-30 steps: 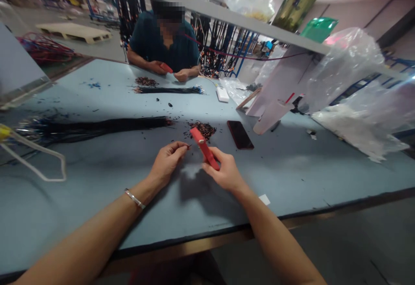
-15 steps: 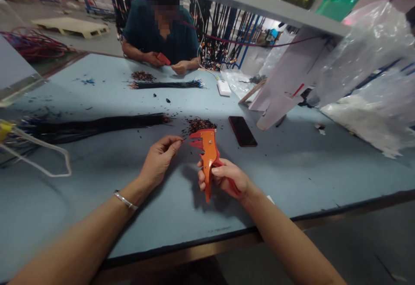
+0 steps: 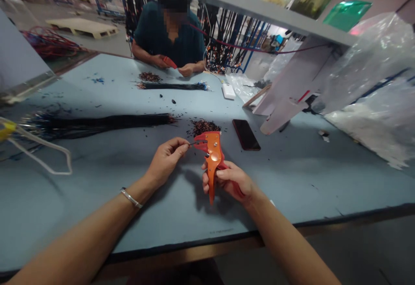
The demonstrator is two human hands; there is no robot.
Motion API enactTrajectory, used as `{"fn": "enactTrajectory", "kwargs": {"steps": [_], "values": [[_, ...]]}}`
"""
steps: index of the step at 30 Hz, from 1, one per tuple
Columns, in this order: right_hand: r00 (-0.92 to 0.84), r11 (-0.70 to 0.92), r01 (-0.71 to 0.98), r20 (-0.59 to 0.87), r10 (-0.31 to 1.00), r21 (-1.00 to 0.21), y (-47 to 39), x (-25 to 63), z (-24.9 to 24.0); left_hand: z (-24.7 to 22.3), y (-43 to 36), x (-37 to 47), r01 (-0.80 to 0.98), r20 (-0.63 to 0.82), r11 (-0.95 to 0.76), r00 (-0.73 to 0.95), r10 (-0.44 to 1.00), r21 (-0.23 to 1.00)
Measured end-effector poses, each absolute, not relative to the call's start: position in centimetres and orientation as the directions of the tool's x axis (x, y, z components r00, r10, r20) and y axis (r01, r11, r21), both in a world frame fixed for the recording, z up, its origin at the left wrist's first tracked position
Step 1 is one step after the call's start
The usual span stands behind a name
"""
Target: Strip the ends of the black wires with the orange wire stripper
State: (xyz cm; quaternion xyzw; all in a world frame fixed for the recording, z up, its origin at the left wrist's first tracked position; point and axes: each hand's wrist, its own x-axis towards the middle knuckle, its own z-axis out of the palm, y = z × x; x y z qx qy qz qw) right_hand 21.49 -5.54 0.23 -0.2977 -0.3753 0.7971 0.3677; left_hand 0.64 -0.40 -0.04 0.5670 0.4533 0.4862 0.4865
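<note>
My right hand (image 3: 228, 179) is wrapped round the handles of an orange and red wire stripper (image 3: 214, 157), its jaws pointing left. Between thumb and forefinger, my left hand (image 3: 170, 157) pinches a thin dark wire (image 3: 192, 143) whose end lies at the stripper's jaws. Most of that wire is hidden by the hand. Just behind the tool is a heap of small cut black and copper-coloured bits (image 3: 205, 127). A long bundle of black wires (image 3: 110, 125) lies on the blue-grey table (image 3: 162, 229) to the left.
Across the table a person (image 3: 168, 34) holds a red tool, near a second wire bundle (image 3: 175, 86) and scrap pile (image 3: 150, 77). A phone (image 3: 246, 134) and white box (image 3: 228, 91) lie to the right. A white wire frame (image 3: 48, 147) stands at left; plastic bags (image 3: 372, 103) fill the right.
The wire's end has come from just left of the stripper to its jaws, which look closer together now. The camera view has shifted slightly.
</note>
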Motion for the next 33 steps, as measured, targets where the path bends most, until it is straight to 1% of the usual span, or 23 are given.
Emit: {"fn": "enactTrajectory", "kwargs": {"steps": [8, 16, 26, 33], "values": [[-0.569, -0.42, -0.311, -0.187, 0.801, -0.852, -5.4, 21.5, 0.0, 0.5, -0.7, 0.8, 0.042, 0.154, -0.163, 0.164, 0.974, 0.986], [-0.552, -0.375, -0.273, -0.175, 0.815, -0.886, -5.5, 21.5, 0.1, 0.7, -0.7, 0.7, 0.058, 0.187, -0.198, 0.157, 0.97, 0.978], [-0.551, -0.299, -0.287, -0.099, 0.829, -0.91, -6.0, 21.0, 0.8, 1.2, -0.8, 0.6, 0.056, 0.26, -0.272, 0.159, 0.952, 0.961], [-0.542, -0.268, -0.265, -0.086, 0.836, -0.926, -5.8, 21.1, 0.7, 1.1, -0.9, 0.6, 0.062, 0.292, -0.305, 0.162, 0.943, 0.95]]}}
